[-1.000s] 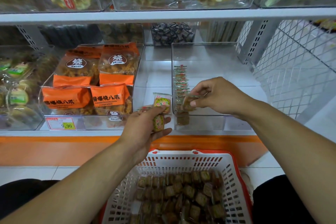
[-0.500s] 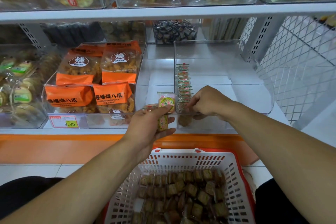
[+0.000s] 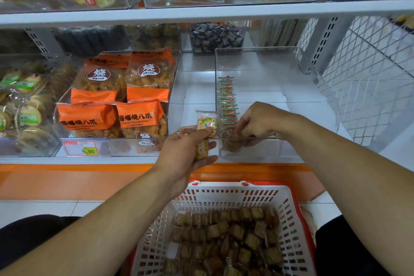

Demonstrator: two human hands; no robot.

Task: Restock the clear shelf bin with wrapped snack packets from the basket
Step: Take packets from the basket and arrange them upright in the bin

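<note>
Clear bin (image 3: 313,141): right hand (image 3: 257,121) inside, fingers curled at packet row (image 3: 227,105), grasp unclear. Left hand (image 3: 190,148) grips spare packets (image 3: 206,127) just left.

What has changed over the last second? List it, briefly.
The right hand dropped from above the clear bin's front rim down inside it, its fingers setting a packet at the near end of the row. The left hand stayed before the shelf, holding its packets. The basket is as it was.
</note>
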